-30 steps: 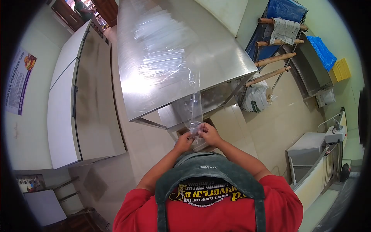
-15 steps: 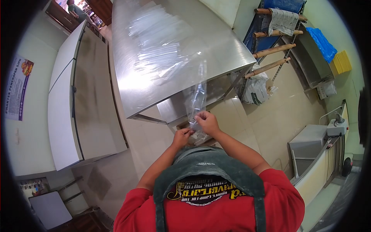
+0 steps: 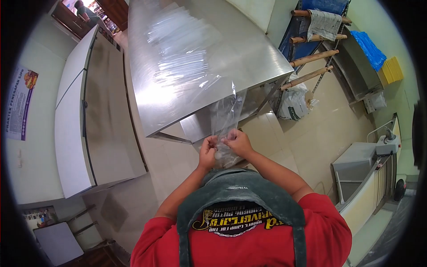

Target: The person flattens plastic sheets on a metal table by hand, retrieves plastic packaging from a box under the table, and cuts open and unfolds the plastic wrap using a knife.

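A long clear plastic bag hangs from the front edge of the steel table down to my hands. My left hand pinches its left side, and my right hand pinches the right side close by. Below the fingers, the crumpled lower part of the plastic bunches in front of my apron. On the tabletop lies a spread pile of similar clear plastic bags, overlapping and shiny with glare.
White chest freezers stand along the left wall. To the right are a rack with wooden poles, a white sack on the floor and a grey box-shaped unit. A person is by the far doorway.
My left hand has risen slightly and turned more upright, now level with the right hand. The plastic between my hands and the table has spread wider.
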`<state>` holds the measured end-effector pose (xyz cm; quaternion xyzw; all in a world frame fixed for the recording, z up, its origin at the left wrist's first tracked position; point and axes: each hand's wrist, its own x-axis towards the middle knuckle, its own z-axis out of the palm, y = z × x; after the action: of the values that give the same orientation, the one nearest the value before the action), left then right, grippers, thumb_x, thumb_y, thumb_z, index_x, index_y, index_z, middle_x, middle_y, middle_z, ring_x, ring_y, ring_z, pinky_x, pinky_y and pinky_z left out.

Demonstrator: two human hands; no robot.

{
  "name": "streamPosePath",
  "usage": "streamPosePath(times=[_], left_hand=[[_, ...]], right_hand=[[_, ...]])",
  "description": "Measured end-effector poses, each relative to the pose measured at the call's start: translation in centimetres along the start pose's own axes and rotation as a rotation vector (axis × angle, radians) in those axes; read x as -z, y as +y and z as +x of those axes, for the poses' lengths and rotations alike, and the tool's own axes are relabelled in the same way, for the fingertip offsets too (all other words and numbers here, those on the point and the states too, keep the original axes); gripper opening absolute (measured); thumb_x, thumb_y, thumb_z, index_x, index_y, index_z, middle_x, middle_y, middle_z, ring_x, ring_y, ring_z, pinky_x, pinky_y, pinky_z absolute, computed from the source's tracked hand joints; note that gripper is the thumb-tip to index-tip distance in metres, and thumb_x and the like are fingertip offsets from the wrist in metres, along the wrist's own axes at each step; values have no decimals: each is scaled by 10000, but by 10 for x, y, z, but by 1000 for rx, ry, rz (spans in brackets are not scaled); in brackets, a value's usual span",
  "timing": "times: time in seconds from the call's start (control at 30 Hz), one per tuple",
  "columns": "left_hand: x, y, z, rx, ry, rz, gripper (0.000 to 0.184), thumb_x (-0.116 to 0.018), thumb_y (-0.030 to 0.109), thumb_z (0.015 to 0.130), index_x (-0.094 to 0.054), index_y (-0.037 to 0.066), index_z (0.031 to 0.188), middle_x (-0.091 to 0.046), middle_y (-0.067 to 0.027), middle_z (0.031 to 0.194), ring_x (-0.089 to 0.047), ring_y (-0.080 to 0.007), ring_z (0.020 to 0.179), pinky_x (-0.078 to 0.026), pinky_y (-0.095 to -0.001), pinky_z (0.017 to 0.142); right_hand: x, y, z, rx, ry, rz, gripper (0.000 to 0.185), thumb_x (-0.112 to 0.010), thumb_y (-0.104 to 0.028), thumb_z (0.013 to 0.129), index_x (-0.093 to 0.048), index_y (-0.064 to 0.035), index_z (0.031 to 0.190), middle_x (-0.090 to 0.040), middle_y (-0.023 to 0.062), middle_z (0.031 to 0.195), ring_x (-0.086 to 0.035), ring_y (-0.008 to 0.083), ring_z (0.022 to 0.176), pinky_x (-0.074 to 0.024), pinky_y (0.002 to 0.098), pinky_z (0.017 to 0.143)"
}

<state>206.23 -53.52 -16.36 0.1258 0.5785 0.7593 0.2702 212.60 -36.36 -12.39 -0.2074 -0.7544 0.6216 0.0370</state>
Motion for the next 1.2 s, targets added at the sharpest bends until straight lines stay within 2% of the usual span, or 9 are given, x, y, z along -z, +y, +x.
streamPosePath(times=[0.17, 0.33, 0.47, 0.57, 0.73, 0.87, 0.93, 1.03, 1.2], left_hand=[[-5, 28, 7, 165, -40, 103, 142, -542, 135, 984, -562, 31, 1079, -642, -59, 1000, -612, -137, 892, -498, -296, 804], [3, 29, -1, 221, -107, 93, 160, -520, 167, 1005, -541, 36, 1095, -664, -74, 981, -637, -150, 863, -509, -297, 801], [10, 25, -8, 203, -104, 70, 100, -517, 145, 1006, -516, 46, 1023, -655, -76, 945, -624, -136, 861, -504, -290, 801], [26, 12, -12, 113, -52, 63, 91, -521, 142, 1002, -512, 52, 992, -658, -79, 937, -628, -132, 857, -506, -287, 789], [33, 2, -25, 108, 43, 106, 102, -562, 133, 984, -511, 47, 966, -654, -60, 859, -615, -114, 790, -502, -270, 758], [38, -13, -31, 165, 109, 78, 95, -575, 115, 973, -518, 40, 961, -648, -48, 790, -602, -106, 698, -501, -253, 710], [34, -5, -31, 157, 131, 58, 92, -576, 112, 971, -520, 40, 963, -648, -49, 780, -597, -104, 674, -499, -247, 692], [36, 1, -29, 173, 99, 79, 107, -603, 111, 952, -528, 39, 929, -641, -40, 775, -592, -99, 663, -493, -247, 664], [56, -41, -26, 334, 2, 472, 211, -722, 194, 871, -565, 56, 842, -577, 10, 733, -507, -75, 635, -437, -241, 613]], right_hand=[[-11, -2, -6, 40, 21, 111, 320, -834, -181, 725, -614, -59, 923, -580, 4, 742, -521, 103, 670, -440, 266, 618], [-1, -10, -7, -8, -313, 519, 471, -824, -173, 733, -635, -102, 1159, -545, -17, 762, -526, 122, 715, -441, 248, 707], [13, 3, 8, 275, -389, 244, 441, -802, -149, 755, -636, -63, 1154, -542, -34, 760, -525, 106, 720, -439, 234, 725], [21, 3, 6, -108, -424, 527, 253, -780, -149, 792, -619, -31, 948, -562, -40, 781, -523, 84, 724, -437, 222, 715], [16, 34, -2, -37, -166, 257, 197, -751, -185, 840, -657, -20, 891, -607, -28, 744, -535, 70, 685, -448, 237, 642], [24, 36, -10, -121, -249, 182, 232, -761, -220, 831, -667, -14, 883, -632, 0, 745, -553, 86, 688, -455, 261, 637], [34, 22, -11, -299, -267, -177, 206, -768, -186, 822, -661, -24, 892, -655, 44, 844, -595, 104, 808, -483, 282, 734], [31, 55, -8, -126, -154, 151, 189, -767, -160, 810, -642, -31, 866, -651, 51, 848, -604, 109, 839, -484, 294, 745], [18, 73, -7, -165, -67, 176, 173, -748, -121, 811, -635, -25, 900, -657, 46, 837, -610, 111, 807, -493, 286, 725]])
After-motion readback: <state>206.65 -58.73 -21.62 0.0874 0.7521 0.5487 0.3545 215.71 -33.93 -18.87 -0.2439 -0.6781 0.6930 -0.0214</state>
